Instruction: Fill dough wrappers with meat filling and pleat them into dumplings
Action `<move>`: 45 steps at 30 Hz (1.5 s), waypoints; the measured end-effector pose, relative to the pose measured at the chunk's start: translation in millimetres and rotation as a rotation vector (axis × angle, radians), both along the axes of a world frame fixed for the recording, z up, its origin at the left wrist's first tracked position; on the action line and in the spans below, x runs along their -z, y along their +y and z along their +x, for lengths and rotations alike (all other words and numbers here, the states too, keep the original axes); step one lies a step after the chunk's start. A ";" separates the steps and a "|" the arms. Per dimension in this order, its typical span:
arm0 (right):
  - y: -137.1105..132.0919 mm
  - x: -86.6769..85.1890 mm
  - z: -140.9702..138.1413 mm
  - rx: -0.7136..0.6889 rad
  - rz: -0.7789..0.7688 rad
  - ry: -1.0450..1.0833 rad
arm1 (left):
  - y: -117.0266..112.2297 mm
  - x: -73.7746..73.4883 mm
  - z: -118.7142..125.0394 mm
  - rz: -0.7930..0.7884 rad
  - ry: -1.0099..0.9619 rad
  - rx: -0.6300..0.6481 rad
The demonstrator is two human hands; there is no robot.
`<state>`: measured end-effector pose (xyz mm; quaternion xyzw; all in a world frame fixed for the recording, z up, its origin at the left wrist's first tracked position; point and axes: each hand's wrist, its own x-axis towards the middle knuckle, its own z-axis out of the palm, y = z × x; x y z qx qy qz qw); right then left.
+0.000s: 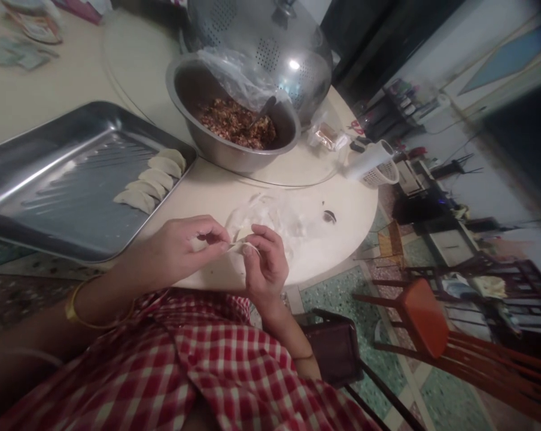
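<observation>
Between my two hands is a pale dumpling (240, 242), its dough edge pinched at both sides. My left hand (187, 246) grips the near-left end between thumb and forefinger. The fingers of my right hand (267, 263) close on the other side of the dough. Below and behind it, a clear plastic bag with white wrappers (261, 209) lies on the table. Several folded dumplings (150, 179) sit in a row at the right side of a metal tray (73, 197). Beyond my hands stands a steel bowl (248, 160) of minced filling (234, 123), a utensil handle sticking out.
A perforated metal cover (270, 36) leans behind the bowl. On the round table (342, 251) are a dark scrap (328, 216), a small packet (327, 136) and a white basket (382, 173). An orange chair (422, 317) and a dark stool (331, 353) stand to the right.
</observation>
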<state>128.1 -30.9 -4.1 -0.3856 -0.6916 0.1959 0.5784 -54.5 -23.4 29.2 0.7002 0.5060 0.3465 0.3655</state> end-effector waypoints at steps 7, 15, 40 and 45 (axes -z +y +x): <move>-2.3 -2.7 -3.7 -0.016 0.076 -0.109 | -4.1 -7.1 7.1 0.055 -0.028 0.030; -2.4 -6.9 -3.1 -0.046 0.035 -0.115 | -7.0 -9.2 8.5 0.013 0.002 -0.012; 3.9 -9.7 -5.3 -0.102 -0.104 0.009 | -15.2 0.3 7.1 0.453 0.142 -0.020; 3.2 -10.4 -5.9 -0.113 -0.108 -0.009 | -14.6 0.8 8.7 0.536 0.242 -0.058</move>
